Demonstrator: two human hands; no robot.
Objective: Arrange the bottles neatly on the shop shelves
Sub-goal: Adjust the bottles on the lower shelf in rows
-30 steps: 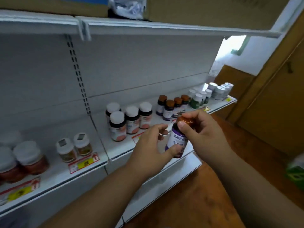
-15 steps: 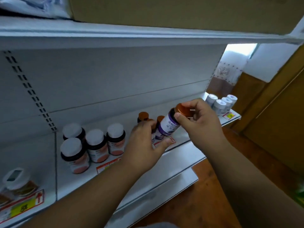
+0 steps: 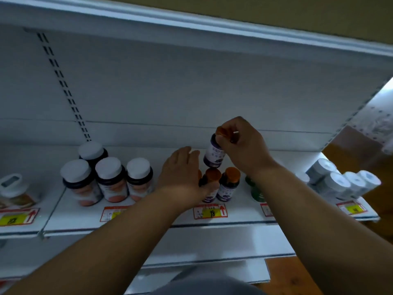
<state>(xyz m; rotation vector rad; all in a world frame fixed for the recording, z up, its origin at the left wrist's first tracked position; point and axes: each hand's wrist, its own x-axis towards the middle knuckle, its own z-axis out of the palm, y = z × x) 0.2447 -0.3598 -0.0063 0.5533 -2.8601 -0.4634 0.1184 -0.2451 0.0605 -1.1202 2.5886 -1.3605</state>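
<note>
White shop shelf (image 3: 234, 216) here, my right hand (image 3: 244, 150) pinching the purple bottle (image 3: 213, 153) by its cap to drop it behind the row, left hand (image 3: 180, 173) spread at 9 o'clock steadying the orange-capped bottles (image 3: 221, 184).

Purple-label bottle (image 3: 214, 153), orange cap, held tilted above two matching upright bottles (image 3: 221, 185) near shelf (image 3: 234, 218) front edge, mid-span.

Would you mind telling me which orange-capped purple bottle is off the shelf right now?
The purple bottle gripped at its cap by the right hand; the other orange-capped bottles stand on the shelf.
</note>
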